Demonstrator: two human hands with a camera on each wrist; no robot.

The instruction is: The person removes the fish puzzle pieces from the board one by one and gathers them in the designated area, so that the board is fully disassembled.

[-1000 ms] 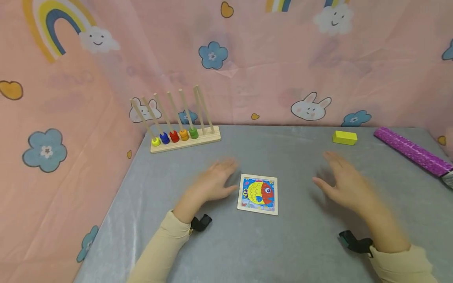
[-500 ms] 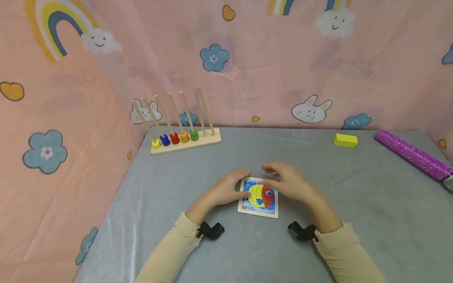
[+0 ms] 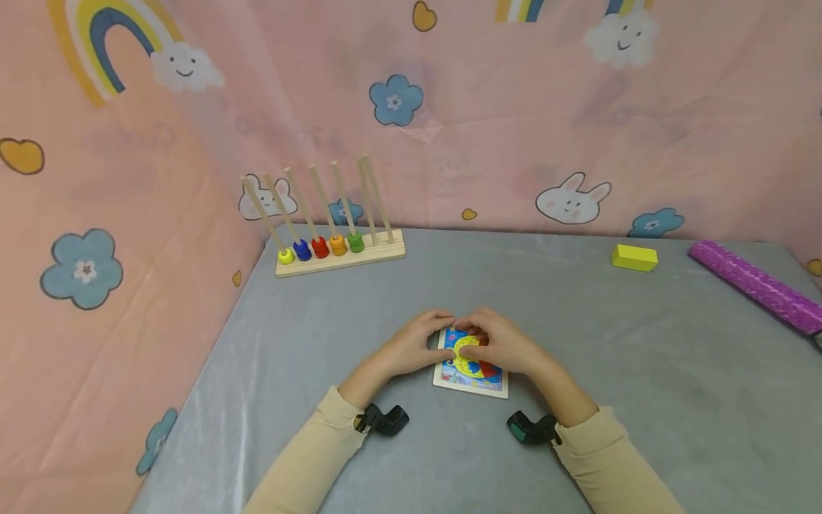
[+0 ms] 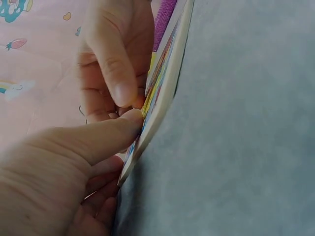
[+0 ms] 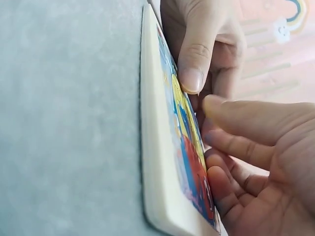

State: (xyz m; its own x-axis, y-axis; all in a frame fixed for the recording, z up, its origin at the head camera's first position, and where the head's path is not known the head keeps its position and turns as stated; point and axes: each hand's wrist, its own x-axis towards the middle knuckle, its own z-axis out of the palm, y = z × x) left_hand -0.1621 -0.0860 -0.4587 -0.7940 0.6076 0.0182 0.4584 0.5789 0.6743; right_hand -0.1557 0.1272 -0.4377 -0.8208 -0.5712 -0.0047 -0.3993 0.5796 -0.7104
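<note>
A small square fish jigsaw puzzle (image 3: 472, 386) in a pale wooden frame lies flat on the grey table, its yellow and red fish partly covered by both hands. My left hand (image 3: 416, 344) holds it at the upper left, thumb (image 4: 115, 132) on the picture and fingers down by the frame's edge. From the right, my right hand (image 3: 504, 344) reaches over the picture with bent fingers (image 5: 221, 184) touching its face. Its thumb comes close to the index finger, right beside the left thumb. I cannot tell whether a piece is pinched there.
Behind, on the left, stands a wooden peg rack (image 3: 340, 261) with coloured rings on several of its tall pegs. A yellow block (image 3: 634, 258) and a purple glittery tube (image 3: 758, 285) lie at the back right. A pink patterned cloth (image 3: 488, 143) hangs behind the table.
My right hand has swept left from the open table onto the puzzle, and its fingers have bent. My left hand has moved slightly right, onto the frame. The puzzle has stayed about where it was.
</note>
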